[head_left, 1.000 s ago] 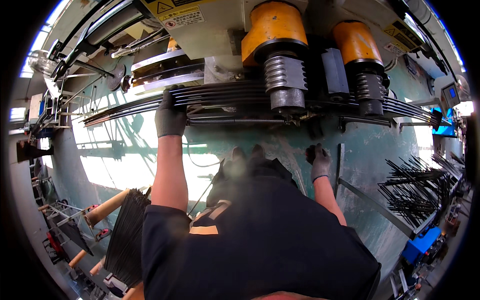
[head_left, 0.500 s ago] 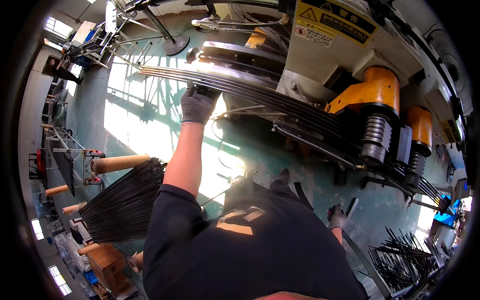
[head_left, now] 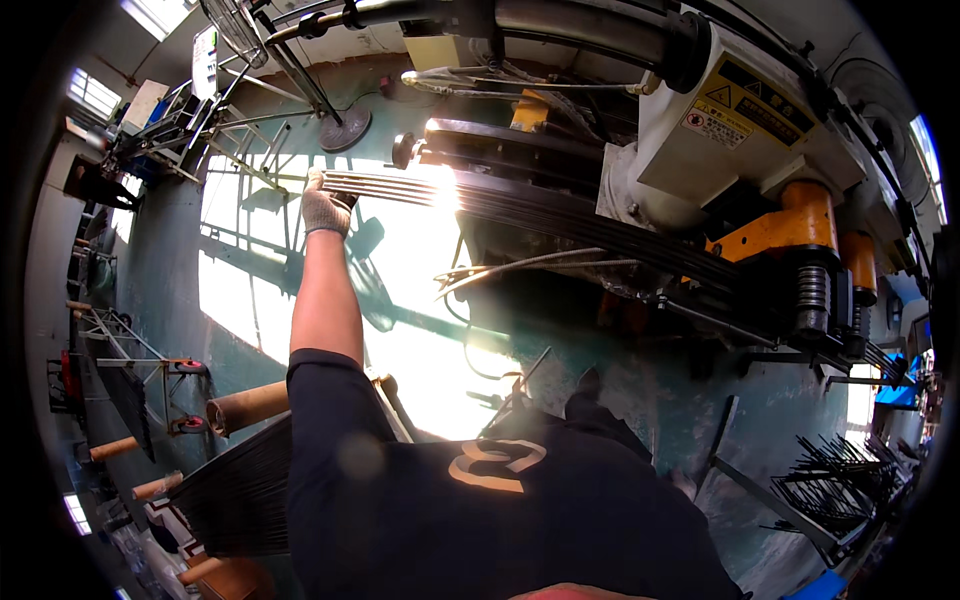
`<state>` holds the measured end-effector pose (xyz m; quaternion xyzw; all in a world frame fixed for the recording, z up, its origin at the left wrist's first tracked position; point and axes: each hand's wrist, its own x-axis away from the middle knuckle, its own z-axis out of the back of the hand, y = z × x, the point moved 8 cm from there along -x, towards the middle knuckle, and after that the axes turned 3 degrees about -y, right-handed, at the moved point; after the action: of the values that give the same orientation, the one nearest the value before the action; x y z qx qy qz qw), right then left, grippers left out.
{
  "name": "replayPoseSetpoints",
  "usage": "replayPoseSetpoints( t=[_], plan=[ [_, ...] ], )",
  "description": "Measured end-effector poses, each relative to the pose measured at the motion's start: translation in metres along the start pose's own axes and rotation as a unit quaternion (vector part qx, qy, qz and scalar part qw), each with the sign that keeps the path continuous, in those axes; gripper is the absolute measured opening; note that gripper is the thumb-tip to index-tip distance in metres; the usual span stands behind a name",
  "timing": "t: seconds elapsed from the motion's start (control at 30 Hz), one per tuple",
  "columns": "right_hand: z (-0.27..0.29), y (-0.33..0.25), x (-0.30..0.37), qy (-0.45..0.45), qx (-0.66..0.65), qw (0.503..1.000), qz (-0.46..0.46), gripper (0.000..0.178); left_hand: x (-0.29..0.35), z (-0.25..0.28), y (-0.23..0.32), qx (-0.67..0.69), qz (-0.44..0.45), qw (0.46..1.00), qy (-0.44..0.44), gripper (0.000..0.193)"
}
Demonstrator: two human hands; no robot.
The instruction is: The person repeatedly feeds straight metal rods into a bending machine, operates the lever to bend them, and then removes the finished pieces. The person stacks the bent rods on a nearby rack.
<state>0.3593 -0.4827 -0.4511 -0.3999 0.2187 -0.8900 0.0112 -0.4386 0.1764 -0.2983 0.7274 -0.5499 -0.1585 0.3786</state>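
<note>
My left hand (head_left: 328, 212), in a grey knitted glove, is stretched out at the far left. Its fingers close around the left ends of several long, thin metal rods (head_left: 400, 187). Side by side, the rods slope to the right into a machine (head_left: 740, 130) with a pale housing, orange brackets (head_left: 805, 215) and a coil spring (head_left: 811, 287). Sunlight glares off the rods near the hand. Only a small, dim part of my right hand (head_left: 684, 485) shows beside my dark shirt; its fingers cannot be made out.
A bundle of thin black rods (head_left: 235, 490) lies at the lower left near a brown cardboard tube (head_left: 250, 406). More dark rods (head_left: 835, 485) rest on a rack at the lower right. A round stand base (head_left: 345, 130) stands on the green floor beyond my left hand.
My left hand has moved left along the rods to their ends. The machine and rods have shifted right in view. My right hand, clearer before, is now mostly hidden.
</note>
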Motion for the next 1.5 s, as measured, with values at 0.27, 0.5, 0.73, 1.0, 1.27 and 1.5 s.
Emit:
replayPoseSetpoints(
  t=[0.27,0.5,0.73,1.0,1.27,1.5],
  plan=[
    [-0.013,-0.011,-0.031,0.009,0.560,0.732,0.389,0.022,-0.024,0.018,0.014,-0.055,0.017,0.998,-0.038,0.049],
    [-0.005,0.027,-0.073,-0.045,0.081,0.981,0.168,0.020,0.009,-0.004,0.012,-0.055,0.049,0.993,-0.097,0.044],
    [-0.008,-0.025,-0.033,-0.015,-0.020,0.994,0.105,0.022,0.012,0.006,0.006,-0.106,0.084,0.972,-0.193,0.052],
    [-0.006,-0.051,-0.041,-0.013,0.141,0.976,0.163,0.022,0.017,-0.009,0.003,-0.086,0.061,0.986,-0.127,0.060],
    [-0.014,-0.025,-0.125,-0.052,0.252,0.957,0.133,0.025,0.066,0.047,-0.025,0.045,0.037,0.992,0.110,0.080],
    [-0.024,-0.065,-0.212,-0.176,0.147,0.972,0.058,0.030,0.203,0.011,-0.244,0.054,0.189,0.960,0.200,0.065]
  ],
)
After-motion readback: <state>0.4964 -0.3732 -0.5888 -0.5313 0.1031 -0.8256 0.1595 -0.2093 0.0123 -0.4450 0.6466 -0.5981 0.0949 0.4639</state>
